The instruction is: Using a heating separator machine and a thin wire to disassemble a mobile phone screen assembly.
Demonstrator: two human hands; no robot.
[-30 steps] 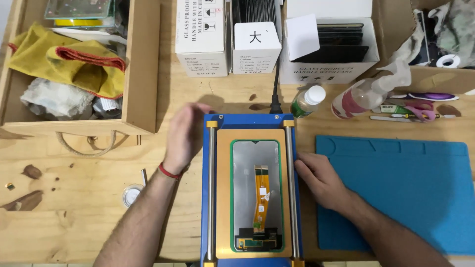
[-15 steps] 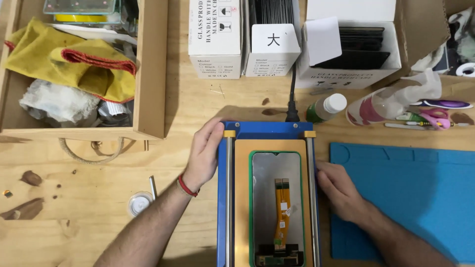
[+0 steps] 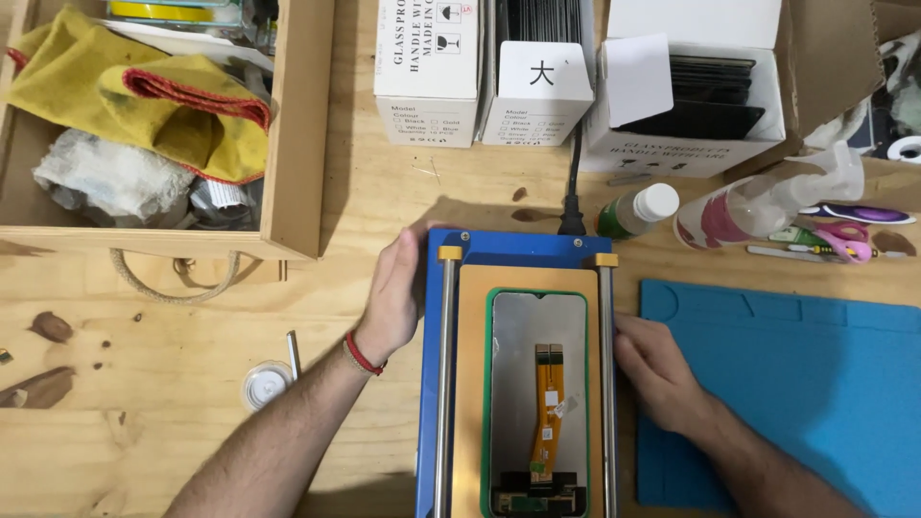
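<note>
Beside blue plate [image 3: 499, 251] edges, both hands [image 3: 395, 297] press

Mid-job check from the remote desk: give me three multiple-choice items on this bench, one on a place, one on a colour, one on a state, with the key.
1. Where is the left hand?
A. On the left side of the blue heating plate
B. Inside the wooden crate
C. On the blue mat

2. What colour is the frame around the phone screen?
A. Red
B. Green
C. White

3. How does the spray bottle stand?
A. Upright
B. Lying on its side
C. Held in a hand

Key: 1 A, the palm presses the plate's left edge; 2 B, a green rim borders the screen; 3 B, it lies flat on the table, while the right hand rests at the plate's right side.
</note>
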